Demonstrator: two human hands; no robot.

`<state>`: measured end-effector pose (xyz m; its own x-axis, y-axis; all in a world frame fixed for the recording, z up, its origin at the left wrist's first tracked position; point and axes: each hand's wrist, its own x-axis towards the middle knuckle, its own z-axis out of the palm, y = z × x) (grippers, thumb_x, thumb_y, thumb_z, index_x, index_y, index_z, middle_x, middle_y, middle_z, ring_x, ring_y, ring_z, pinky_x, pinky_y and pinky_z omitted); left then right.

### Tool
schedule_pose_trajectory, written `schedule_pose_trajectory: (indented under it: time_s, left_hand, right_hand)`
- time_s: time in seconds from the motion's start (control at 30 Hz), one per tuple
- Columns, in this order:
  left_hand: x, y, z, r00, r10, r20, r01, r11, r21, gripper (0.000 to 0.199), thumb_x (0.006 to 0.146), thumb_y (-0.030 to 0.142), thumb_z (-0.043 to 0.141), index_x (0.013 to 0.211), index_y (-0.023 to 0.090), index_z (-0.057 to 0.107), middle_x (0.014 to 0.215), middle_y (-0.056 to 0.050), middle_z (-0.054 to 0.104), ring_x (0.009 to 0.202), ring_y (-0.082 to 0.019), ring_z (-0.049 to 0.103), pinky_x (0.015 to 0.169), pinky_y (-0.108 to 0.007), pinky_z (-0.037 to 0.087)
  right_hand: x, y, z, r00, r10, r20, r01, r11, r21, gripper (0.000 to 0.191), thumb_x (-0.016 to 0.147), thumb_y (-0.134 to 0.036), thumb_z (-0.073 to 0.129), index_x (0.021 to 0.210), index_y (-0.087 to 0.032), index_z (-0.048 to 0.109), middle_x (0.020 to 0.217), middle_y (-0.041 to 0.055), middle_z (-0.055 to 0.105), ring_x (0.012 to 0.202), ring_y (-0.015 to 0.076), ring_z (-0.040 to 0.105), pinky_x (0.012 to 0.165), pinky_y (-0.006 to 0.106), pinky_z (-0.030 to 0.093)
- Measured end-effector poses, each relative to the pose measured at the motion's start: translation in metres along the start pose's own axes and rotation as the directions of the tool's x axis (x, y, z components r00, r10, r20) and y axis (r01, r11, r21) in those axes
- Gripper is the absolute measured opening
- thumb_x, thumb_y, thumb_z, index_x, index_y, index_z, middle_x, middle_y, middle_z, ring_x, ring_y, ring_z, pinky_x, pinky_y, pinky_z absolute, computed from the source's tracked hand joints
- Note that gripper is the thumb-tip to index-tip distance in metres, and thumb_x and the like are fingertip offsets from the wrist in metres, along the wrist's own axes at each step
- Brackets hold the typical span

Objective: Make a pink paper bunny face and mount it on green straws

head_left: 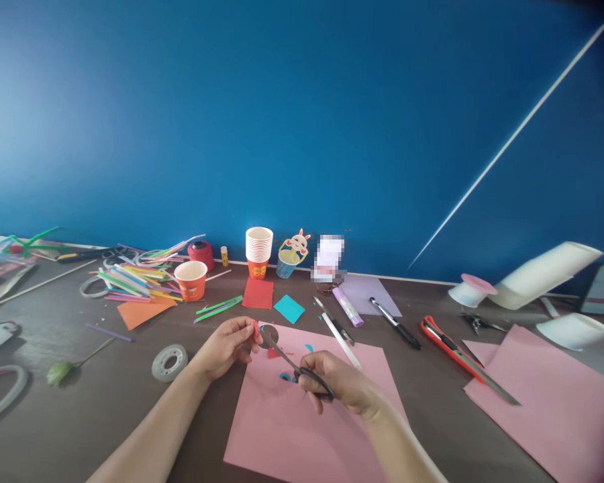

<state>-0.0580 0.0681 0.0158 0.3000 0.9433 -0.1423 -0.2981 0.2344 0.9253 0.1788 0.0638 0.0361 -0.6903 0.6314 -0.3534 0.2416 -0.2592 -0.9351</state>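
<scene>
My right hand point(329, 381) is closed around the black handles of a pair of scissors point(280, 352), whose blades point up and to the left. Between the fingertips of my left hand point(231, 343) is a small piece of red paper point(255, 328), close to the scissor tips. Both hands are above a pink sheet of paper point(276, 443). Small red and blue paper bits point(284, 377) lie on that sheet, some partly hidden by my right hand. A dark round piece point(269, 335) rests near the sheet's top edge, behind the blades.
Behind the sheet are a red paper square point(258, 294), a blue square point(289, 308), stacked paper cups point(258, 251) and a rabbit-decorated cup point(288, 263). A tape roll point(156, 365) lies left. To the right are a glue stick point(347, 306), a marker point(395, 323) and an orange utility knife point(453, 349).
</scene>
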Motion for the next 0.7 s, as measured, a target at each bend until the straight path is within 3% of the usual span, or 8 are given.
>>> schedule_pose_trajectory:
  time_s: [0.7]
  left_hand:
    - [0.0014,-0.0025,-0.0006,1.0,0.019,-0.014,-0.018,0.999,0.05,0.019,0.079,0.035,0.055,0.078,0.017,0.05,0.073,-0.001,0.057,0.061,-0.01,0.053,0.044,-0.017,0.044]
  right_hand:
    - [0.0012,0.004,-0.001,1.0,0.019,-0.016,-0.019,1.0,0.012,0.029,0.072,-0.038,0.061,0.063,-0.017,0.044,0.038,-0.0048,0.053,0.033,0.0049,0.032,0.038,0.02,0.018]
